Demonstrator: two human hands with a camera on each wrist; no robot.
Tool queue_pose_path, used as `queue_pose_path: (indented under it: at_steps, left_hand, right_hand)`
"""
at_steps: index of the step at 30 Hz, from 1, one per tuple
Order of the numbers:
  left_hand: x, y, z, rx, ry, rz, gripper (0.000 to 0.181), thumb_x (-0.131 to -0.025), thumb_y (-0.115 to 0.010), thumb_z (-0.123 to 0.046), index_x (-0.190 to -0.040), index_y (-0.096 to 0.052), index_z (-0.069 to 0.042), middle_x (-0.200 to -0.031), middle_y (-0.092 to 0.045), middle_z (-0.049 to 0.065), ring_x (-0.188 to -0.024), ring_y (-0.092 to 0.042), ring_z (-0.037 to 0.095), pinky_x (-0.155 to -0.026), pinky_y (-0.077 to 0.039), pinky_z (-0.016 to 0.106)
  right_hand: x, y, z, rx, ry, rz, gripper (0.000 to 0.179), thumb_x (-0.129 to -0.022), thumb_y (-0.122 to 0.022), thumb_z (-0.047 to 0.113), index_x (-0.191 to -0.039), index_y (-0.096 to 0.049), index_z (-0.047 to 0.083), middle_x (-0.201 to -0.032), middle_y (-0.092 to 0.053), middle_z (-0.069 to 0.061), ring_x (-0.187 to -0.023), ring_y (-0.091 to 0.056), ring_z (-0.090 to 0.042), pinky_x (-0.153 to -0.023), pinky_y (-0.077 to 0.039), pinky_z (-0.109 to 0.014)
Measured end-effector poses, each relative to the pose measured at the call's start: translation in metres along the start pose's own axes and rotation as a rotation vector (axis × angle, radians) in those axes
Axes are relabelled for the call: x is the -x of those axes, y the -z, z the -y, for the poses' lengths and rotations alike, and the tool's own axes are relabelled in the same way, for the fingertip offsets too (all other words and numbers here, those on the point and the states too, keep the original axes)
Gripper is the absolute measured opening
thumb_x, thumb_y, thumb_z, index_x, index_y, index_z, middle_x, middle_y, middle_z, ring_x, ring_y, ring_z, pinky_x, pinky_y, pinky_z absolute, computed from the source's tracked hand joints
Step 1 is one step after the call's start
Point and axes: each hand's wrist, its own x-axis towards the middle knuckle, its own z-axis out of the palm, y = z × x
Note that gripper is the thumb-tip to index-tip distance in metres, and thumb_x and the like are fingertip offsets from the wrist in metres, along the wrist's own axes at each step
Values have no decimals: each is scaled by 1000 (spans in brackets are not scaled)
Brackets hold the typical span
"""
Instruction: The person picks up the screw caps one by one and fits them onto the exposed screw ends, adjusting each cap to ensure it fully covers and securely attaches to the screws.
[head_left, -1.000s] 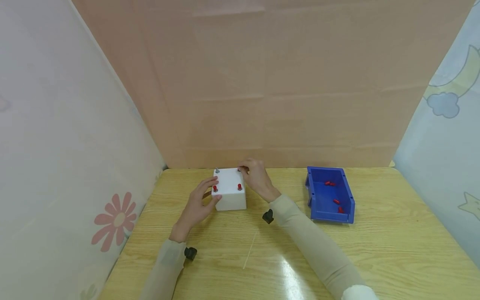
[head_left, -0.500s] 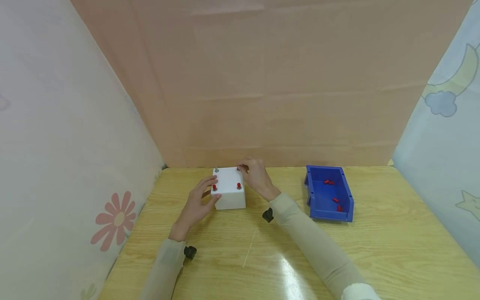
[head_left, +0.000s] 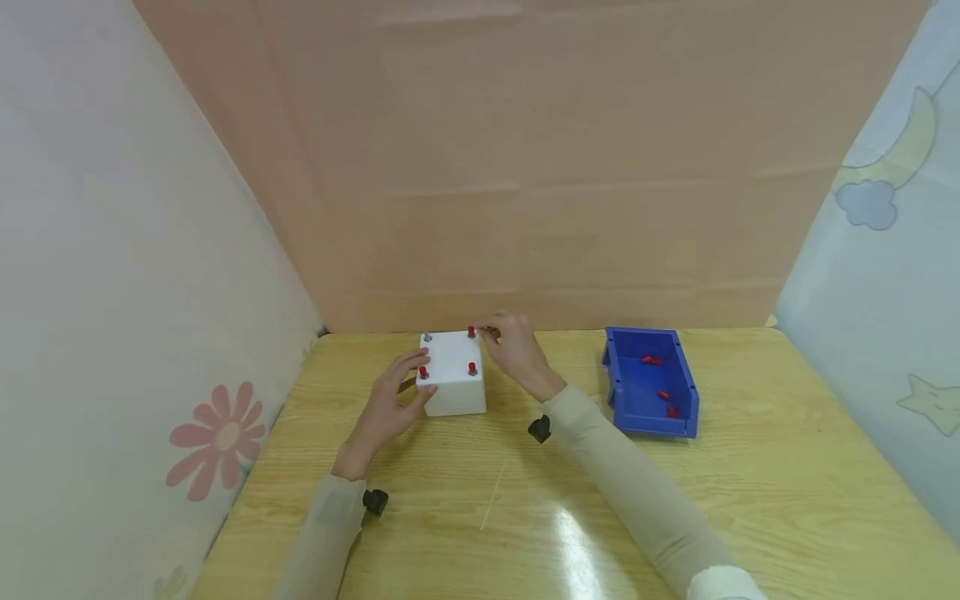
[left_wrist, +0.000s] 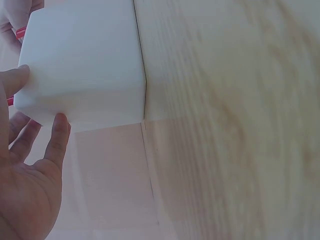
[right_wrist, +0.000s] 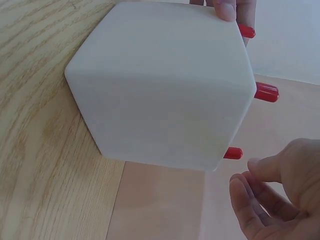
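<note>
A white block (head_left: 454, 398) sits on the table, several upright metal studs at its top corners. Red caps cover the near left stud, the near right stud and the far right stud; the far left stud (head_left: 428, 337) shows bare metal. My left hand (head_left: 386, 408) holds the block's left side, thumb at the front edge and fingers over the top. Close beside the far right red cap (right_wrist: 233, 153), my right hand (head_left: 517, 350) has its thumb and index finger loosely bent near each other. A small gap separates them from the cap in the right wrist view.
To the right stands a blue bin (head_left: 658, 427) with several loose red caps (head_left: 651, 360) inside. A brown paper backdrop (head_left: 525, 208) rises behind the wooden table (head_left: 420, 533). Patterned white walls flank both sides.
My right fingers have let go of the far right cap and moved slightly right, leaving it in plain sight. The left hand keeps its hold on the block. The head view has shifted slightly.
</note>
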Motion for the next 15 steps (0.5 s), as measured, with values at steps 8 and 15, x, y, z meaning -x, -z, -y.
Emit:
queue_pose_path:
  at_steps: [8,15]
  left_hand:
    - [0,1,1,0,-2,2,50,-103,-74,-18,-149,-57,-11,-164,-48,8,-145,-53,39,-107,-57,55]
    - [1,1,-1,10,-7,2,50,-103,-74,-19,-149,-57,-10,-164,-48,8,-143,-55,39,-107,-58,56]
  right_hand:
    - [9,9,-2,-6,12,-23,13,-96,-73,-9,-103,-82,-3,-98,-79,-18,-86,-76,-26,-77,-68,-34]
    - [17,19,-3,19,-17,-29,12,-98,-73,-5,-105,-82,0,-99,-78,-14,-89,-77,-26,-80,-68,-34]
